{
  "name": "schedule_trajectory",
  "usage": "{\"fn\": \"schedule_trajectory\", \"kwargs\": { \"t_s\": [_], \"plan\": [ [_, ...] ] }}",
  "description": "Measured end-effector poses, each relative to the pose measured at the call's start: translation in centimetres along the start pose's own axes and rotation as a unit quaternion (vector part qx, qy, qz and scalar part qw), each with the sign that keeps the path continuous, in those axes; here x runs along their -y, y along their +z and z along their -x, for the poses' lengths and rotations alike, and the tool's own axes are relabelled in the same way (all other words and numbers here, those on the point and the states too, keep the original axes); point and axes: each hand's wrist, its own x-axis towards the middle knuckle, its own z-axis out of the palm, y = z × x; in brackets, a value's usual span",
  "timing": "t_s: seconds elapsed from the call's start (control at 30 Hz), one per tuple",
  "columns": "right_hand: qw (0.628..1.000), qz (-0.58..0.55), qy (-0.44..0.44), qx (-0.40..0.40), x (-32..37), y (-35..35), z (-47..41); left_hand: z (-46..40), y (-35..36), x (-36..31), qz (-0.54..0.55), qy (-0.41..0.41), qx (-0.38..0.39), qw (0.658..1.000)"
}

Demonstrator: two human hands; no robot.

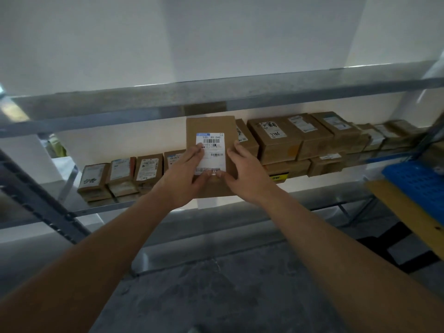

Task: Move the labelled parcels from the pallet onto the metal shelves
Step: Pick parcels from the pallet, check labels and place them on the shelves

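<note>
Cardboard-brown and stood on end, the parcel (211,152) sits at the front edge of the middle metal shelf (324,199), its white shipping label (211,152) facing the person. Both bare hands hold it. The left hand (183,174) lies over the lower left of the label, fingers spread flat across the paper and the thumb hooked under near the label's bottom edge. The right hand (242,171) clasps the parcel's right edge, fingers wrapped along the side and the thumb pressed on the front just below the label. Whether the parcel's base rests fully on the shelf or is partly held up cannot be told.

Left of it, a row of smaller labelled boxes (120,176) stands on the same shelf, the nearest one partly hidden behind the left hand. To the right, larger brown boxes (288,138) are stacked two deep and run off toward the far upright. An upper shelf (216,97) of speckled grey metal crosses above, nothing visible on it from this angle. At the right edge, a blue perforated crate (418,183) sits over a yellow wooden board (406,212). Grey concrete floor (216,296) fills the bottom of the view.
</note>
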Motion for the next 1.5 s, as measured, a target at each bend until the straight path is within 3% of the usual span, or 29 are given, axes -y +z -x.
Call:
{"fn": "schedule_trajectory", "kwargs": {
  "t_s": [0.3,0.63,1.13,1.5],
  "plan": [
    [0.998,0.027,0.025,-0.041,-2.9,-4.8,4.5,-0.9,1.3,-6.7,0.001,0.056,0.0,0.998],
    [0.983,0.073,0.135,-0.102,-8.7,-9.8,8.3,-6.4,5.5,-14.0,0.034,0.165,0.038,0.985],
    [0.913,0.1,0.344,-0.193,-18.1,-16.8,12.4,-17.8,14.0,-26.4,0.129,0.371,0.118,0.912],
    [0.865,0.11,0.42,-0.251,-27.3,-22.7,20.8,-19.5,21.5,-40.6,0.134,0.447,0.159,0.87]
  ]
}}
